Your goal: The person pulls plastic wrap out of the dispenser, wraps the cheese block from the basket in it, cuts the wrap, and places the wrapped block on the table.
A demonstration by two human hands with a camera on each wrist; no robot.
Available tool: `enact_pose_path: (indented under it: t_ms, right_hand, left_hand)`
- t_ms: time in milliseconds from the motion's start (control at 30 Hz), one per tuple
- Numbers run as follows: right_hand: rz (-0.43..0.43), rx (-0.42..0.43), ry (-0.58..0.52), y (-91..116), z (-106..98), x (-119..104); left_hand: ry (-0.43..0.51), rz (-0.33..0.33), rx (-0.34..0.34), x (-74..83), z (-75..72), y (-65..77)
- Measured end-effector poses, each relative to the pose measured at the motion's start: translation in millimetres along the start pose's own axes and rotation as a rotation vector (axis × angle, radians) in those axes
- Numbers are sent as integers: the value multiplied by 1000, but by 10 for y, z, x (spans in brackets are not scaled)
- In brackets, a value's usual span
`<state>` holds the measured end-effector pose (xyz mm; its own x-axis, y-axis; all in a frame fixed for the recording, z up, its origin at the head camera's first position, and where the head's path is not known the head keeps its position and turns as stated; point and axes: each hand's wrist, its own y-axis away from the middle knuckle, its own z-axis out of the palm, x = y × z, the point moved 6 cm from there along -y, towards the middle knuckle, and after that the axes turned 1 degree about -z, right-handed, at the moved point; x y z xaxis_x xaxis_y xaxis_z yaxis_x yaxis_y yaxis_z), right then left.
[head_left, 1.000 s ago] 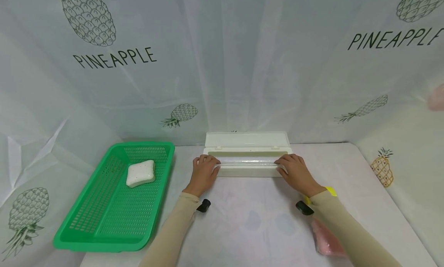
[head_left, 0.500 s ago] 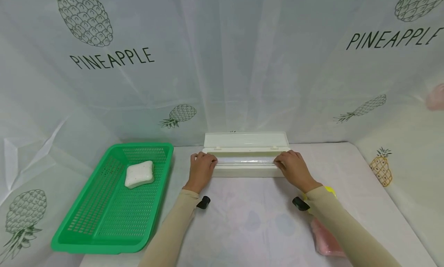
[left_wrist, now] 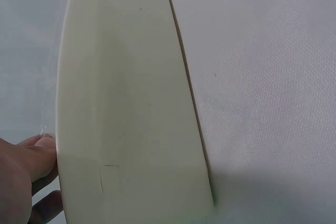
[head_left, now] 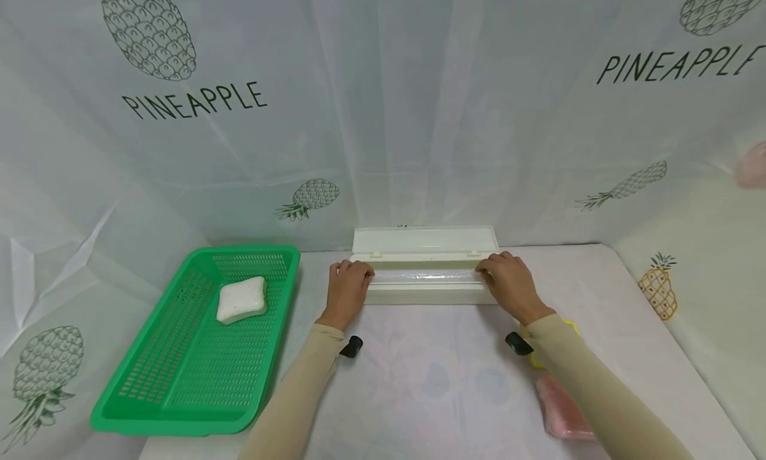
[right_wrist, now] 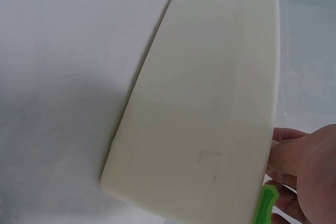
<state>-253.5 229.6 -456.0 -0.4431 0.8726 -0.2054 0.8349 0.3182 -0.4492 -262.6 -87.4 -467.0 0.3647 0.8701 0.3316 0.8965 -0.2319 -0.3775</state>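
A white cling film dispenser (head_left: 431, 295) stands at the back of the table with its lid (head_left: 425, 239) raised. Inside lies a roll of clear cling film (head_left: 427, 275). My left hand (head_left: 347, 290) is at the box's left end, pinching the film's edge between thumb and finger; in the left wrist view the thumb (left_wrist: 39, 153) shows behind the box's front wall. At the right end my right hand (head_left: 510, 287) pinches the film too. Close to its fingers, the right wrist view shows a green plastic piece (right_wrist: 265, 205) on the box.
To the left is a green mesh basket (head_left: 203, 353) with a white sponge-like block (head_left: 242, 300) in it. A pink wrapped packet (head_left: 562, 410) and a yellow-edged item (head_left: 535, 360) lie partly under the right forearm. A pineapple-print curtain (head_left: 413, 114) hangs behind the box.
Over the last second both hands have shifted slightly and drawn their fingertips in to pinch the film. The right hand has edged a little to the right since half a second ago.
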Motion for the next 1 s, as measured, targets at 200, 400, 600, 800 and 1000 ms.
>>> enact_pose_path:
  t_ms: [200,400,600,800,1000]
  right_hand:
    - [-33,66,41,-3,-24,23]
    - [-25,103,60,2,-60,80]
    - [-48,126,52,20,-87,80]
    - [-32,144,38,48,-117,68]
    - [-11,158,29,56,-170,56]
  left_hand:
    - [-73,3,3,-3,-3,-11]
    - [-148,34,47,-5,-28,-12]
    - [-199,52,83,-24,-48,-7]
    - [-283,78,143,-36,-75,-2]
    - [-304,88,198,-33,-139,-5]
